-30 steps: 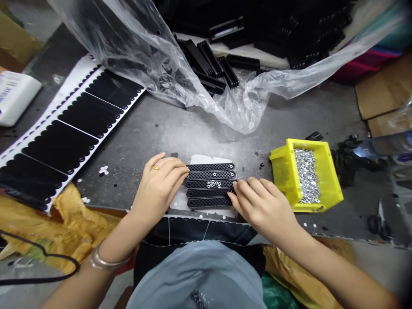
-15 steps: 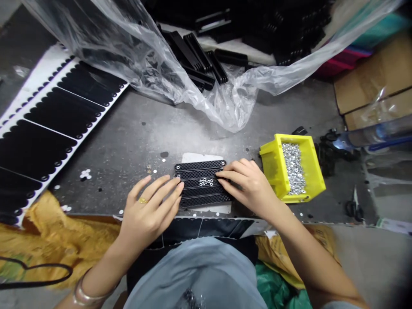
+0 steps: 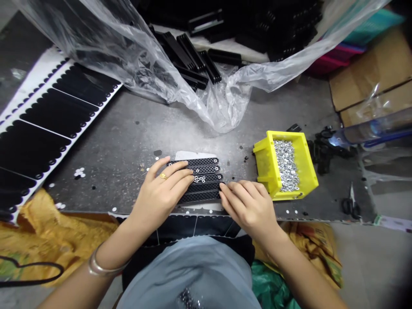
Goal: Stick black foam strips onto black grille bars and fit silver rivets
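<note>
Several black ribbed plastic strips (image 3: pixel 206 179) lie side by side on a white pad near the table's front edge. A small heap of silver nuts (image 3: pixel 199 179) sits on the middle strip. My left hand (image 3: pixel 162 193) lies flat on the strips' left ends, fingers stretched out. My right hand (image 3: pixel 246 204) rests at their right ends, fingers extended and touching the lower strips. A yellow bin (image 3: pixel 268 165) full of silver nuts stands just right of my right hand.
A clear plastic bag (image 3: pixel 206 94) with more black parts spills across the back. Sheets of black adhesive pads (image 3: pixel 48 120) lie at the left. Scissors (image 3: pixel 349 204) and cardboard boxes (image 3: pixel 363 81) are at the right. Yellow cloth hangs over the front edge.
My left hand has moved back up onto the strips' left ends. My right hand has drawn down from the upper strips to the lower right ends.
</note>
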`<state>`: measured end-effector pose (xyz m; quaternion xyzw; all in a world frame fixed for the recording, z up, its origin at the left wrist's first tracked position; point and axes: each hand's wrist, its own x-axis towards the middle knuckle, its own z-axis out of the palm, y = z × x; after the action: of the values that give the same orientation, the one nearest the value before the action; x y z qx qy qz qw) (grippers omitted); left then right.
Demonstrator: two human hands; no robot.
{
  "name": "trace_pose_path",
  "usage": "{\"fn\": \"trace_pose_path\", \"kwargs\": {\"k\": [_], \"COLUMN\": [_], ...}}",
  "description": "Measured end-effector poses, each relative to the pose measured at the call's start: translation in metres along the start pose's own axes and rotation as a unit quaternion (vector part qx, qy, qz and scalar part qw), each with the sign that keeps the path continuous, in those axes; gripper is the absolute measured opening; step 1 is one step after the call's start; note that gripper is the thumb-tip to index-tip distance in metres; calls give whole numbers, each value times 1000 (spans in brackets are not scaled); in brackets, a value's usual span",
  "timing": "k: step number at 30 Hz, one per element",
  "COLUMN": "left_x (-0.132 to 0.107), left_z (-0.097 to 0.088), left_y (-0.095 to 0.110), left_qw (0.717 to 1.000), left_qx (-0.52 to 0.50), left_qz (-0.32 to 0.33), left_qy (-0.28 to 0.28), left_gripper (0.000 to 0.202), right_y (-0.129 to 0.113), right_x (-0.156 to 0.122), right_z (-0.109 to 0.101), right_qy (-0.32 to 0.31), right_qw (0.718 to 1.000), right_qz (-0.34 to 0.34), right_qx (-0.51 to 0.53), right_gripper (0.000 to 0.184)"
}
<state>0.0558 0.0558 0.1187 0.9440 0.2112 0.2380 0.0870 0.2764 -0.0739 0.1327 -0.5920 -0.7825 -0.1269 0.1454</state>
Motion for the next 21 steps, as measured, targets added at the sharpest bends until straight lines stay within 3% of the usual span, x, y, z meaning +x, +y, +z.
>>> {"fn": "trace_pose_path", "kwargs": {"k": [6,11,16,21], "left_x": [-6,-15,-35,-41], "left_z": [-7,-12,-23,-20], "left_y": [-7,-6,3,6], "left_qw": [1000,997,997,997], "left_qx": [-6,-24,-3,-9], "left_qz": [-30,-73,-75,-73], "left_qy": [0,10,15,25], "left_gripper": [13,8,11,14], "right_y": [-5,8,-1,3], "right_x": [0,17,39,34], "right_z": [-6,-2,19,17], "right_qy": [-21,-34,-46,-58], "right_qw": [999,997,981,968], "right_qz": [-20,17,70,95], "right_qx": [-39,70,173,223], "right_gripper": [21,14,15,11]}}
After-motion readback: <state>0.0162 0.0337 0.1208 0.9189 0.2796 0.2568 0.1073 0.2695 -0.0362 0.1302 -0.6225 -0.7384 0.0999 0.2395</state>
